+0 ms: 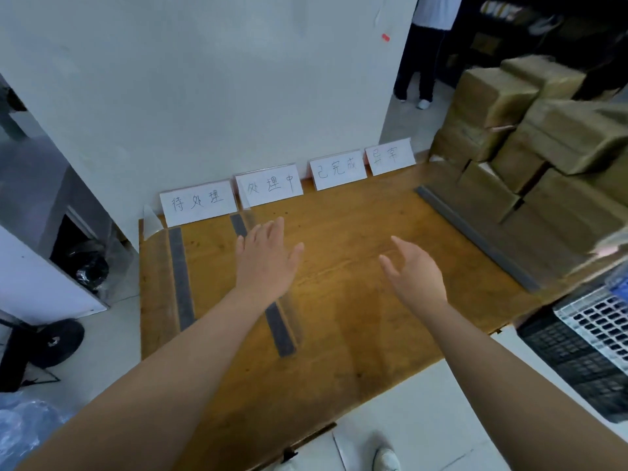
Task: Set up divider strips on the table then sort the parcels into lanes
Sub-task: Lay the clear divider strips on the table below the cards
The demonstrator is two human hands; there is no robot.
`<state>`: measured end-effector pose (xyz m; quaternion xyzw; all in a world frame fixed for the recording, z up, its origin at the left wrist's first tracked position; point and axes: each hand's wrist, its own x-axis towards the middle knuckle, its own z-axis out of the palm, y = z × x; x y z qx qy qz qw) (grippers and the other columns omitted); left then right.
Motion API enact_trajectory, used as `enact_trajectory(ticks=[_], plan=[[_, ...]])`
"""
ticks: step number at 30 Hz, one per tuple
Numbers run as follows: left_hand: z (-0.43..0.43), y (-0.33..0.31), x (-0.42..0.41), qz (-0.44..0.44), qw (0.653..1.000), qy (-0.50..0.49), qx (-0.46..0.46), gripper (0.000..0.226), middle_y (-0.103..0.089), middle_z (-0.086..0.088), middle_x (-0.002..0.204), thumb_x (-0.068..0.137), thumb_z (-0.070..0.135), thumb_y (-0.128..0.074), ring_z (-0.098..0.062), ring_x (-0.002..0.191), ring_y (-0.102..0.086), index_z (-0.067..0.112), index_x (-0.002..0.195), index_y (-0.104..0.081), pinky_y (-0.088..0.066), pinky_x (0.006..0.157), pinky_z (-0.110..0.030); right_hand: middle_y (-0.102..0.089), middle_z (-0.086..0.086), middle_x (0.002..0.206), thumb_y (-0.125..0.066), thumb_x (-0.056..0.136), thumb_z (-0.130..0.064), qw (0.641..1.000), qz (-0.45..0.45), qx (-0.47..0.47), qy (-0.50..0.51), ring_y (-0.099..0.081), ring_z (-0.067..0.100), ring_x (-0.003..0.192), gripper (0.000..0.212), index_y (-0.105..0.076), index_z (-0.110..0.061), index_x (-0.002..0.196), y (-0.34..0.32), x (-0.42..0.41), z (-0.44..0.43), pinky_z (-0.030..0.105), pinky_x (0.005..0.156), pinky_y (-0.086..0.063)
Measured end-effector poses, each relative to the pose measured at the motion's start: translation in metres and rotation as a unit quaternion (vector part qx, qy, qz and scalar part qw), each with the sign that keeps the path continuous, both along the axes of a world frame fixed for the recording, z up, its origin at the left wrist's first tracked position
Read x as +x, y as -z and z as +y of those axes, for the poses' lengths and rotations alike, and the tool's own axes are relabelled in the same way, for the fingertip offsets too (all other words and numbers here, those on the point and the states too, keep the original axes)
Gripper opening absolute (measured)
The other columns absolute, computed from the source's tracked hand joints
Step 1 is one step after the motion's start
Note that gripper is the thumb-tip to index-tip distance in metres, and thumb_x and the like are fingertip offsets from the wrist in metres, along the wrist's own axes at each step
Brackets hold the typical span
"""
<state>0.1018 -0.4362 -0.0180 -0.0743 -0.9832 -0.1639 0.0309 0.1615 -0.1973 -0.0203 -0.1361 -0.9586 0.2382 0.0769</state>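
Observation:
Three grey divider strips lie on the wooden table (356, 328): a left strip (181, 277), a middle strip (280, 329) and a right strip (475, 239). My left hand (268, 260) hovers with fingers spread over the middle strip and hides its midsection. My right hand (414, 270) is open above the bare table centre, holding nothing. Brown taped parcels (530, 130) are stacked at the table's right, beyond the right strip. White label cards (198, 203) with handwritten characters stand along the back edge.
A white wall panel (221, 96) rises behind the table. A black crate (584, 355) sits at the right front. A person's legs (416, 73) stand at the back right. A cart wheel (56, 341) and bags lie on the floor at left.

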Motion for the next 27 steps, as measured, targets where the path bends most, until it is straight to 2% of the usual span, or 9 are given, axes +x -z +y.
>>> enact_trajectory(ticks=[11,17,23,27], plan=[[0.189,-0.013,-0.002,0.007,0.994,0.108,-0.009,0.058,-0.037,0.000,0.156,0.101,0.051,-0.033,-0.022,0.147,-0.029,0.024,0.153,-0.030,-0.020,0.121,-0.052,-0.051,0.004,0.143,-0.053,0.097,-0.039,0.997,-0.006,0.008,0.072,-0.044,0.021,0.133,0.053,-0.044,-0.014,0.144,-0.017,0.042,0.197,0.037,0.107,-0.039],[0.298,-0.008,-0.009,0.013,0.988,0.156,0.003,0.050,-0.040,0.001,0.154,0.104,0.044,-0.032,-0.021,0.146,-0.031,0.026,0.151,-0.034,-0.024,0.119,-0.052,-0.050,0.007,0.144,-0.051,0.099,-0.030,0.996,-0.019,0.030,0.082,-0.043,0.022,0.133,0.050,-0.045,-0.009,0.143,-0.012,0.058,0.297,0.033,0.108,-0.035],[0.373,0.000,-0.028,0.012,0.975,0.221,0.002,0.044,-0.044,0.002,0.151,0.106,0.031,-0.034,-0.020,0.144,-0.034,0.025,0.149,-0.039,-0.028,0.118,-0.049,-0.051,0.008,0.143,-0.047,0.100,-0.025,0.995,-0.035,0.015,0.088,-0.045,0.022,0.132,0.044,-0.046,-0.009,0.141,0.000,0.059,0.354,0.035,0.108,-0.036],[0.411,0.010,-0.052,-0.001,0.960,0.279,-0.024,0.045,-0.041,0.001,0.154,0.107,0.031,-0.031,-0.021,0.146,-0.030,0.025,0.151,-0.036,-0.027,0.118,-0.046,-0.050,0.006,0.143,-0.046,0.100,-0.025,0.995,-0.044,-0.008,0.094,-0.045,0.020,0.132,0.043,-0.046,-0.012,0.142,0.010,0.050,0.374,0.033,0.108,-0.035]])
